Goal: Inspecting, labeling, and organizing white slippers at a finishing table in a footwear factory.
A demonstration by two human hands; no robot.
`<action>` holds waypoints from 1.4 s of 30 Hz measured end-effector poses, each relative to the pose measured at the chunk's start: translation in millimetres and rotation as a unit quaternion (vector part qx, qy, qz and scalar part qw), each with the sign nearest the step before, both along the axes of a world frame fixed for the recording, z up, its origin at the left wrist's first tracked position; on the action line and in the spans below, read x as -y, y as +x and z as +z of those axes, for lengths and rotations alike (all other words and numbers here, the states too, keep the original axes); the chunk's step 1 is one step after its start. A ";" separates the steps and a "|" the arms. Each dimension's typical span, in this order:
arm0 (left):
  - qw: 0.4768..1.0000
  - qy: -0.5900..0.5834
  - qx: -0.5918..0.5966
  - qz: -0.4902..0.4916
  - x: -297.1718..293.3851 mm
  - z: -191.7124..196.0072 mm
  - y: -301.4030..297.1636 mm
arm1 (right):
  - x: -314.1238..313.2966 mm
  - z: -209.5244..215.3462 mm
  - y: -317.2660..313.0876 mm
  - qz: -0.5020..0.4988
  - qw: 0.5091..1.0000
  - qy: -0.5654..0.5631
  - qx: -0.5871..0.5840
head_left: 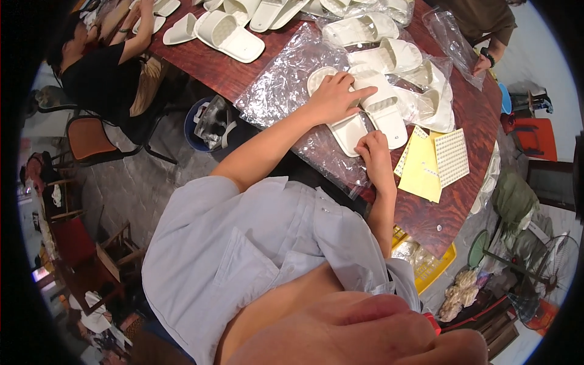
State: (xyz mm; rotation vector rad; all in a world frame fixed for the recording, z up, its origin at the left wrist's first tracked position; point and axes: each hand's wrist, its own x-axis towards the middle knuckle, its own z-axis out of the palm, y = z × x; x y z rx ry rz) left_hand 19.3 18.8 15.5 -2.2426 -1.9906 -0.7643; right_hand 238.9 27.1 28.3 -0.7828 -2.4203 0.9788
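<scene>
A pair of white open-toed slippers lies side by side on a clear plastic bag (286, 73) at the table edge. My left hand (334, 100) rests across the left slipper (348, 135), its fingers spread, reaching toward the right slipper (389, 115). Fingers pinched together, my right hand (374, 152) touches the near end of the left slipper; whatever is between the fingertips is hidden. Close by on the right are yellow sheets (423, 170) and a white sheet of small printed stickers (451, 157).
More white slippers (234, 36) lie across the far table (450, 213), and several are piled (389, 55) beyond my hands. Co-workers sit at far left (100, 79) and stand at far right (480, 24). A blue bin (198, 131) and yellow crate (438, 271) stand below.
</scene>
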 end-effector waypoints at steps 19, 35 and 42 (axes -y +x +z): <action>0.986 -0.106 0.017 0.126 -22.3 3.0 13.2 | 20.3 -12.1 20.4 -0.121 0.986 0.105 -0.045; 0.985 0.062 0.016 0.158 -9.7 79.0 -17.4 | 23.1 -30.8 39.8 -0.108 0.982 0.147 -0.043; 0.964 0.054 0.144 0.216 51.5 75.5 -140.3 | 23.4 -35.8 43.3 -0.100 0.982 0.157 -0.029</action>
